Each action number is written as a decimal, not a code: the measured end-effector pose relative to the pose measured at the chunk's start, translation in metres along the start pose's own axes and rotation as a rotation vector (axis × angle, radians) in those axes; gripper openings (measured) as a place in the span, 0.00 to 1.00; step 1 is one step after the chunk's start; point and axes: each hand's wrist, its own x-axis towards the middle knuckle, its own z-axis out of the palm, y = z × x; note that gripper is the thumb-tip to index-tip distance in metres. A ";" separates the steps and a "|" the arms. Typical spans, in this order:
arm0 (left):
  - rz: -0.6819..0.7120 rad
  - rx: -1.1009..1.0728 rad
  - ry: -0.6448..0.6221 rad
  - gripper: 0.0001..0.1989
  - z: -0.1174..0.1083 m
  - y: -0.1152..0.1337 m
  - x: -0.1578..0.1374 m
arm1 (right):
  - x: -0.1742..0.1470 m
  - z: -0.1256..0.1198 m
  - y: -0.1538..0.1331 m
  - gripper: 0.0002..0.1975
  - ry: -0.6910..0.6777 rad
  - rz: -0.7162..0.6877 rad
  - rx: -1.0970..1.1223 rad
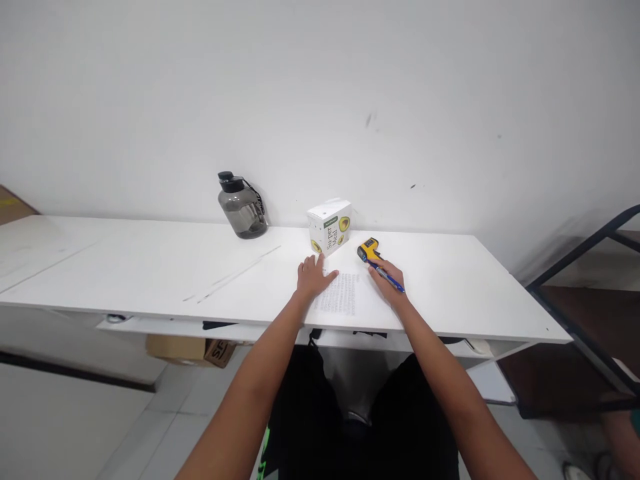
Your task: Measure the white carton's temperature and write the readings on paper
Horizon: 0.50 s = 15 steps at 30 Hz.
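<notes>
A sheet of paper (340, 297) covered with lines of writing lies on the white desk in front of me. My left hand (313, 277) rests flat on its left side, fingers spread, just below a white "Super Meal" box (330, 227) with avocado pictures. At the sheet's right edge, my right hand (389, 279) is closed around a blue pen (393, 279), which slants across the fingers. Right above that hand sits a yellow and black infrared thermometer (369, 249); whether the fingers touch it I cannot tell.
A dark translucent water bottle (243, 207) stands against the wall, left of the box. The white desk (150, 267) has an open shelf beneath it, with a cardboard box (190, 350) lower down. To the right is a dark metal frame (585, 267). Part of another person shows at the lower right.
</notes>
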 end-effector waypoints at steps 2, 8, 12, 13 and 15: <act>-0.006 -0.005 -0.007 0.47 -0.001 0.000 0.000 | 0.000 -0.001 0.000 0.18 -0.005 0.015 0.000; 0.000 -0.026 0.033 0.47 0.002 0.000 0.001 | -0.002 0.000 -0.001 0.14 -0.219 0.129 -0.086; 0.000 -0.040 0.035 0.46 0.001 0.000 0.000 | -0.002 0.003 -0.001 0.10 -0.227 0.207 -0.174; -0.001 -0.044 0.027 0.46 0.000 0.000 -0.001 | -0.002 0.004 -0.001 0.11 -0.221 0.208 -0.172; 0.000 -0.061 0.011 0.46 -0.001 0.000 -0.001 | -0.001 0.005 0.000 0.12 -0.207 0.200 -0.159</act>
